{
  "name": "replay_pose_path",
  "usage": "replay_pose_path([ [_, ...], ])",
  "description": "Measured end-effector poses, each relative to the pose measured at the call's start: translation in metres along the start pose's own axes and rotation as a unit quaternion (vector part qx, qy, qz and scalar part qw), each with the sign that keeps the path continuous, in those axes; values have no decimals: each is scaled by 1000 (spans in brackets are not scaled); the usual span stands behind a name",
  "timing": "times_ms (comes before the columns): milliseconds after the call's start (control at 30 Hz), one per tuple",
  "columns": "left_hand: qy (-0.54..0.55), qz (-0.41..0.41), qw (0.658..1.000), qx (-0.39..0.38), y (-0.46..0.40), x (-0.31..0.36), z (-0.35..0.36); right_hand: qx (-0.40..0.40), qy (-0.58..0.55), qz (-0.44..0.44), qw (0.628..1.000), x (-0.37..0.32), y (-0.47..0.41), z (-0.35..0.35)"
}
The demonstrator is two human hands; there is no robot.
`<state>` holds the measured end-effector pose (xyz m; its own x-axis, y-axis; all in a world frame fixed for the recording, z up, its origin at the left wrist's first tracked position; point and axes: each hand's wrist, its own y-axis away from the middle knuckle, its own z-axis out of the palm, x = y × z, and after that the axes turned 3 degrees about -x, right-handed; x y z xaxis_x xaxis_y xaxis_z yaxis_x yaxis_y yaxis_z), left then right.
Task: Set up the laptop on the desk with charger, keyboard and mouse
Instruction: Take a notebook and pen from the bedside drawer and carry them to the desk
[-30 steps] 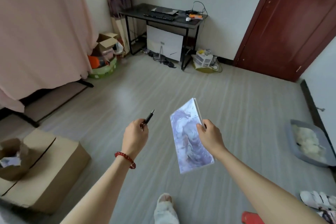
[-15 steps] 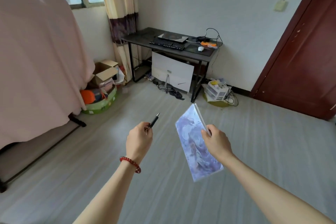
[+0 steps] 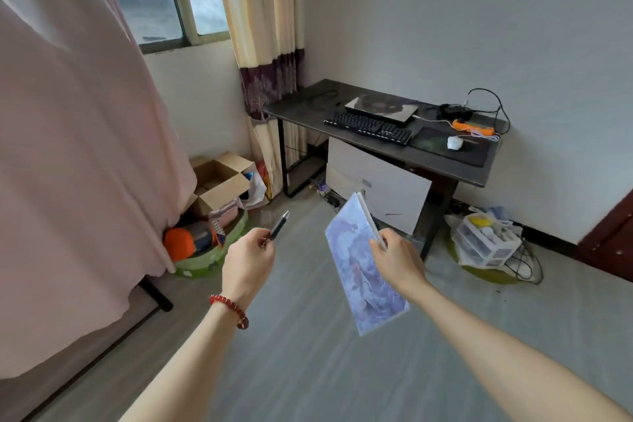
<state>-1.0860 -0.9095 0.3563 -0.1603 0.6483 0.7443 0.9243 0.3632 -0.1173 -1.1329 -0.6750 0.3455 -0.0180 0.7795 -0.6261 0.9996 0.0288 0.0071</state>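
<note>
Both grips are busy as I look down at them over the floor (image 3: 308,370). My left hand (image 3: 247,262) has its fingers curled around a dark pen (image 3: 279,225), pinching it near the lower end so the tip points up and away toward the far wall. A red bead bracelet (image 3: 228,308) sits on that wrist. My right hand (image 3: 397,259) grips a thin notebook (image 3: 356,271) by its right edge, thumb on the pale blue patterned cover, the book tilted with its top corner leaning away from me.

Ahead, against the white wall, I see the dark desk (image 3: 445,166). On it the laptop (image 3: 382,107) lies closed and flat toward the back. Just in front of it, nearly touching, lies the black keyboard (image 3: 368,127). To the right of the keyboard a dark mouse pad (image 3: 442,151) carries a small white mouse (image 3: 455,142). Behind the pad lies an orange power strip (image 3: 473,127), and next to that a black charger (image 3: 454,110) with its cable looping up along the wall.

Under the desk a white board (image 3: 376,185) leans. Right of the desk legs stands a small clear plastic drawer unit (image 3: 486,243). At left, a pink cloth (image 3: 78,147) hangs over a frame, with an open cardboard box (image 3: 219,181) near the curtain (image 3: 267,27).
</note>
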Motion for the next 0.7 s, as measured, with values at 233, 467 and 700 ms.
replay_pose_path([
  [233, 5, -5, 1000, 24, -213, -41, 12, -13, -29, -25, 999, -60, -207, 69],
  [467, 2, -36, 999, 14, -451, -61, 24, 15, -52, 20, 998, -126, -425, 114],
  [700, 38, -37, 998, -15, -652, -35, 101, 64, -79, 64, 993, -133, -610, 123],
])
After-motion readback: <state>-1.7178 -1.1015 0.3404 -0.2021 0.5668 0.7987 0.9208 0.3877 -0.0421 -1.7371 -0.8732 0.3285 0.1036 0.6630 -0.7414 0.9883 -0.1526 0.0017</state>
